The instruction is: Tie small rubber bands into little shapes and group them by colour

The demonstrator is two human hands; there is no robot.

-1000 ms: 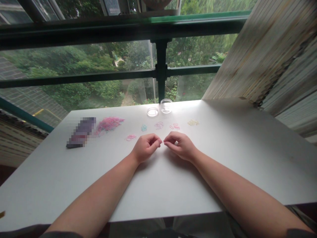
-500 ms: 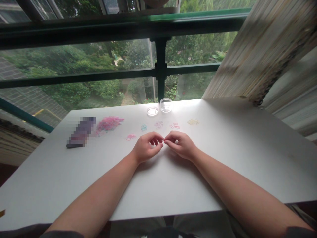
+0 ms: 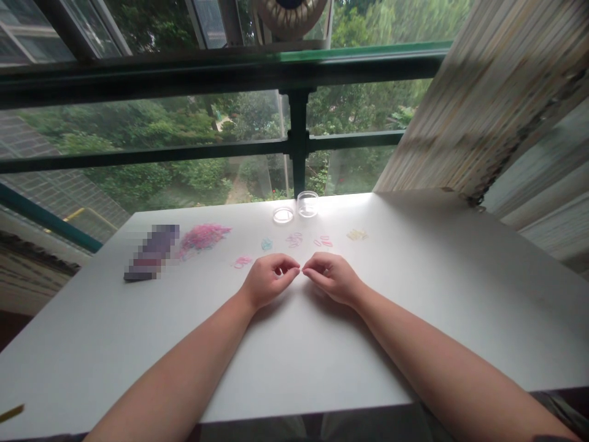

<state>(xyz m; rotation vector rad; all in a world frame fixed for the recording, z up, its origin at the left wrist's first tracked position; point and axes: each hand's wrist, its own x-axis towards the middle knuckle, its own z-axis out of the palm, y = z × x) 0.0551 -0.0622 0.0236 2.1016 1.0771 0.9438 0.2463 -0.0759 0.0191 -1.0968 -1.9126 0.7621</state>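
My left hand [image 3: 271, 280] and my right hand [image 3: 333, 277] meet fingertip to fingertip just above the white table [image 3: 285, 362]. Both are closed in a pinch; whatever lies between the fingertips is too small to make out. Beyond them lie small groups of loops that look like rubber bands: a pink group [image 3: 242, 262] near my left hand, a blue group [image 3: 267, 244], a purplish-pink group [image 3: 294, 240], a pink group [image 3: 324, 241] and a yellow group [image 3: 357, 234]. A larger mixed pile [image 3: 205, 237], mostly pink, lies farther left.
A clear round container [image 3: 308, 205] stands at the table's far edge, a clear round lid [image 3: 283, 215] beside it. A blurred-out dark object [image 3: 153, 253] lies at the left. Behind the table are a green railing [image 3: 184, 70] and, at right, a striped curtain [image 3: 423, 116].
The left fingers have drawn together into a tighter pinch. Both hands stay close together in nearly the same place. The view has tipped slightly upward.
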